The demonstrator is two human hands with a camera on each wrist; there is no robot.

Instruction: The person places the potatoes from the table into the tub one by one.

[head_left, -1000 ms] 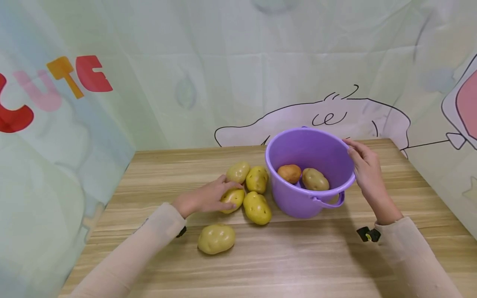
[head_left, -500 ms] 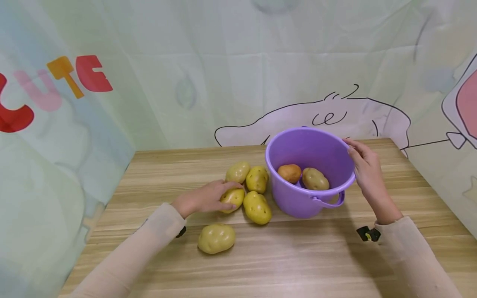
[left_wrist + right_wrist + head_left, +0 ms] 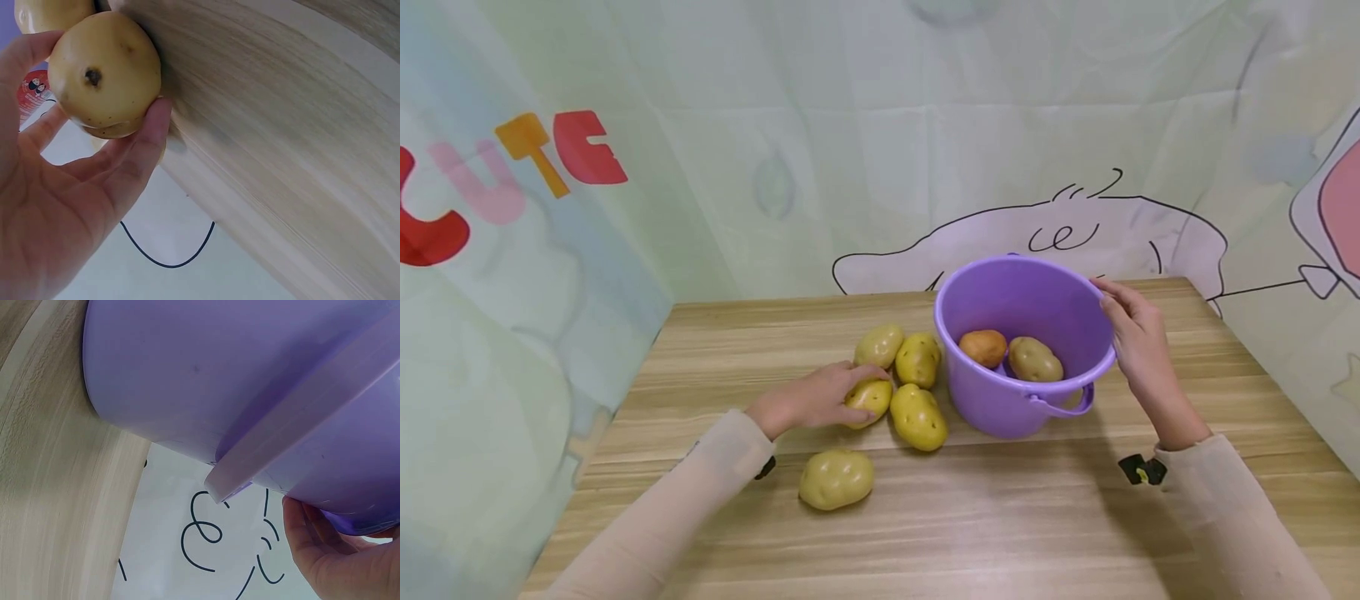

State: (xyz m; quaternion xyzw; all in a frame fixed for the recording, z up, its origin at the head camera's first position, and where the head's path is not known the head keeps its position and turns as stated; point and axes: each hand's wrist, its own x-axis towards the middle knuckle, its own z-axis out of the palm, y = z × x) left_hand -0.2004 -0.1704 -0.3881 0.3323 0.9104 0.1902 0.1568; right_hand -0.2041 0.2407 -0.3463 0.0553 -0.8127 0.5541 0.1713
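Note:
My left hand [image 3: 820, 398] grips a yellow potato [image 3: 872, 400] on the table, the thumb on one side and fingers curled round the other, as the left wrist view shows of the potato [image 3: 106, 72]. Close by it lie a pale potato [image 3: 880, 346] behind and two yellow potatoes, one at the back [image 3: 917, 360] and one in front [image 3: 917, 418]. The right hand [image 3: 1138, 350] holds the right rim of a purple bucket [image 3: 1000, 408]. Inside the bucket are an orange-brown potato [image 3: 982, 347] and a tan potato [image 3: 1034, 360].
Another pale potato [image 3: 837, 479] lies nearer me, in front of the left hand. The bucket's handle [image 3: 1063, 408] hangs against its front side. A printed cloth [image 3: 790, 167] stands behind the wooden table [image 3: 1000, 533].

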